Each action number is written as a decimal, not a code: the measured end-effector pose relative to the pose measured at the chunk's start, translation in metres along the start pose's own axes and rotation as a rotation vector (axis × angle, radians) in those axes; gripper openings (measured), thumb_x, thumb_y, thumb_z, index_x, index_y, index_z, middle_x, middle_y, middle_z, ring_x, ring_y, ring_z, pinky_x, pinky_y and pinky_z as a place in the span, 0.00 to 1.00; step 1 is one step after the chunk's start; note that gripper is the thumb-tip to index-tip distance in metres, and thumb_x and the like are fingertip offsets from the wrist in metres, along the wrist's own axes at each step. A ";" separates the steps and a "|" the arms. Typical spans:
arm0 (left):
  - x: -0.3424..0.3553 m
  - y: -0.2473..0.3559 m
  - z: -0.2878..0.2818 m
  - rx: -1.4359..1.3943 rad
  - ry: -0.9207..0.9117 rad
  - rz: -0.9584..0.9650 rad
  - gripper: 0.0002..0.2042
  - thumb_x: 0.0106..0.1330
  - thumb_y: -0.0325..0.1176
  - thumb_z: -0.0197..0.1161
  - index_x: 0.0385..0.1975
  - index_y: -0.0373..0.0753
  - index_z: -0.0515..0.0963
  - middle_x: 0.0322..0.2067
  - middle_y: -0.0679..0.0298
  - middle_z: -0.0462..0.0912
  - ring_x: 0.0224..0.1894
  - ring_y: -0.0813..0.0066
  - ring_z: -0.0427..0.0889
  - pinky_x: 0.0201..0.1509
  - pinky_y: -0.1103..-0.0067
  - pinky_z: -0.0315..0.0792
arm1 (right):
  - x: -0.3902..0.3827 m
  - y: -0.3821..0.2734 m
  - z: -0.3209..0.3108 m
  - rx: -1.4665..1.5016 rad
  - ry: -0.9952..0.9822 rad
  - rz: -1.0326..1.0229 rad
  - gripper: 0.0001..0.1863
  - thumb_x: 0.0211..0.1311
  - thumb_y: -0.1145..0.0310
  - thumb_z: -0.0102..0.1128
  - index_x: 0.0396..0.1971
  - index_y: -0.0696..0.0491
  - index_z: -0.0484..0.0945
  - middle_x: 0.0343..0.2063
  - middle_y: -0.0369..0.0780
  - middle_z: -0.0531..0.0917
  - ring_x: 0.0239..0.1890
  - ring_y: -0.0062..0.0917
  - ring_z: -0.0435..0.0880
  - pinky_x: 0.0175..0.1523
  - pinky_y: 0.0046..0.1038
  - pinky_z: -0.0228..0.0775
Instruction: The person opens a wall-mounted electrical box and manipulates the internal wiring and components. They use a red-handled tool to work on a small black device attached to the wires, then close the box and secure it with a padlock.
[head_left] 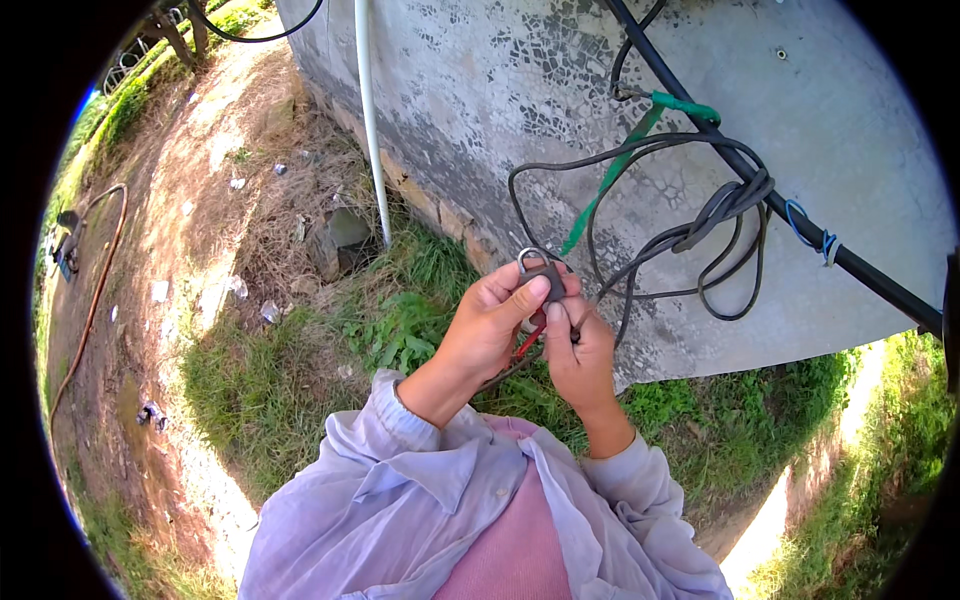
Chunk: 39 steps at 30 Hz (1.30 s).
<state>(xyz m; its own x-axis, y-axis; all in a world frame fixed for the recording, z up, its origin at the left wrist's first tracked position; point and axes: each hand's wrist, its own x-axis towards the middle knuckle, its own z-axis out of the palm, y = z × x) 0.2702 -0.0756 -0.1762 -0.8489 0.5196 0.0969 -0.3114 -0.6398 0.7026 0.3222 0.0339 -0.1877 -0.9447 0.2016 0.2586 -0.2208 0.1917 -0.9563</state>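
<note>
A dark padlock (546,284) with a silver shackle (530,256) stands upright at the middle of the head view. My left hand (486,325) is closed around its body, thumb across the front. Just below, my right hand (582,368) pinches at the padlock's lower edge; whatever lies between those fingers is hidden. A thin red strip (528,342) hangs beneath the lock between both hands. Close by the right hand run loops of black cable (640,262), which pass down behind the hands.
A weathered grey curved wall (470,120) rises ahead. A thick black pipe (870,285) crosses it, with a green strap (612,180) and blue wire (800,218) tied on. To the left are a white pipe (369,120), a rock (346,238), grass and scattered litter.
</note>
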 end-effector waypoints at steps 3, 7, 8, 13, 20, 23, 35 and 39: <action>-0.001 0.000 -0.003 -0.026 0.023 -0.037 0.12 0.65 0.36 0.52 0.42 0.36 0.70 0.38 0.62 0.78 0.29 0.79 0.77 0.18 0.84 0.70 | 0.005 0.013 0.003 -0.034 0.057 -0.032 0.14 0.63 0.64 0.45 0.24 0.57 0.73 0.17 0.34 0.74 0.12 0.13 0.66 0.19 0.16 0.58; -0.004 0.001 -0.008 -0.108 -0.052 -0.128 0.12 0.65 0.36 0.52 0.42 0.36 0.70 0.38 0.62 0.78 0.29 0.79 0.77 0.19 0.85 0.70 | -0.002 0.005 0.007 0.583 0.007 0.323 0.13 0.64 0.67 0.44 0.23 0.57 0.71 0.17 0.34 0.72 0.13 0.13 0.66 0.19 0.17 0.59; -0.005 0.002 -0.007 -0.124 -0.040 -0.128 0.11 0.65 0.36 0.52 0.42 0.36 0.71 0.38 0.62 0.78 0.29 0.79 0.77 0.19 0.85 0.70 | -0.003 0.005 0.008 0.681 0.000 0.337 0.13 0.63 0.67 0.45 0.22 0.57 0.71 0.16 0.34 0.72 0.14 0.13 0.67 0.20 0.17 0.59; -0.001 0.000 -0.004 -0.105 0.033 -0.067 0.11 0.65 0.36 0.52 0.40 0.37 0.72 0.36 0.63 0.78 0.29 0.79 0.77 0.21 0.84 0.70 | 0.006 0.008 0.007 -0.229 0.091 -0.210 0.11 0.62 0.67 0.47 0.23 0.56 0.72 0.17 0.33 0.73 0.15 0.13 0.69 0.20 0.17 0.59; -0.005 0.002 -0.009 -0.104 0.014 -0.129 0.12 0.64 0.37 0.54 0.42 0.37 0.72 0.40 0.58 0.78 0.39 0.73 0.77 0.40 0.78 0.73 | -0.001 0.004 0.009 0.168 0.017 0.184 0.14 0.64 0.66 0.43 0.22 0.57 0.70 0.15 0.35 0.72 0.10 0.15 0.64 0.18 0.18 0.57; -0.007 0.005 -0.002 -0.131 -0.007 -0.094 0.10 0.65 0.35 0.52 0.40 0.36 0.72 0.38 0.60 0.78 0.32 0.77 0.78 0.30 0.82 0.74 | -0.003 0.004 0.007 0.561 -0.037 0.293 0.15 0.64 0.64 0.41 0.22 0.56 0.70 0.14 0.35 0.72 0.09 0.15 0.62 0.17 0.19 0.57; -0.002 0.000 -0.016 -0.078 -0.047 -0.094 0.14 0.63 0.37 0.54 0.45 0.37 0.70 0.45 0.55 0.76 0.40 0.71 0.77 0.41 0.76 0.73 | 0.001 0.003 0.002 0.393 -0.092 0.313 0.17 0.66 0.59 0.41 0.26 0.57 0.72 0.16 0.36 0.74 0.11 0.14 0.65 0.18 0.18 0.58; -0.003 -0.002 -0.016 -0.130 -0.041 -0.151 0.14 0.63 0.37 0.54 0.44 0.38 0.70 0.45 0.56 0.76 0.40 0.71 0.77 0.43 0.75 0.73 | -0.001 0.014 0.002 0.524 -0.082 0.343 0.17 0.66 0.59 0.40 0.27 0.56 0.70 0.15 0.37 0.73 0.11 0.16 0.66 0.19 0.20 0.59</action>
<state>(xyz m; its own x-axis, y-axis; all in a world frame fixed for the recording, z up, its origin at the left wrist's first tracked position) 0.2663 -0.0848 -0.1896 -0.7712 0.6359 0.0282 -0.4884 -0.6196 0.6145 0.3195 0.0341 -0.2022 -0.9937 0.0901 -0.0663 0.0284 -0.3707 -0.9283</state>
